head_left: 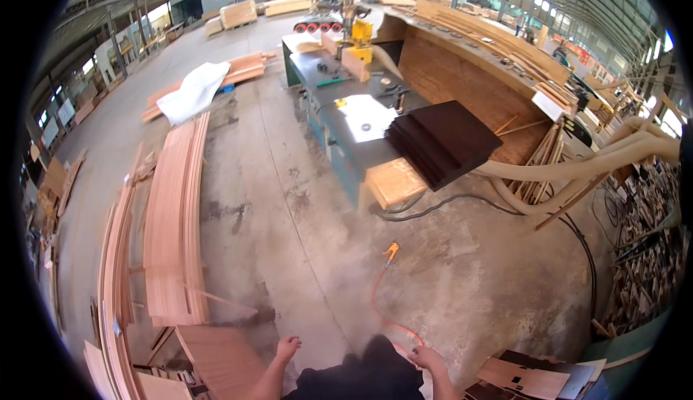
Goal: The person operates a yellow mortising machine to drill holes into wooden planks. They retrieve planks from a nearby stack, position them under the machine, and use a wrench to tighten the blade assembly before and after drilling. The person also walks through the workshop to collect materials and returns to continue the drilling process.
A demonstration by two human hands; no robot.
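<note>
My left hand (289, 347) hangs empty at my left side, its fingers loosely bent and a little apart. It is nearest to a reddish wooden panel (220, 360) lying low beside the board stack. On the other side, my right hand (429, 359) is also lowered, fingers half curled, with nothing visible in it. A thin orange-red air hose (380, 316) runs along the floor and passes behind that hand in the picture; touching cannot be made out. At the hose's far end lies an orange air blow gun (391, 250) on the concrete.
Ahead stands a long machine table (339, 124) with a yellow machine head (361, 33) and a stack of dark brown panels (444, 140). Long reddish boards (173, 227) lie at left. Black cables (469, 196) and a thick beige duct (577, 169) cross on the right. Wood pieces (523, 378) lie near right.
</note>
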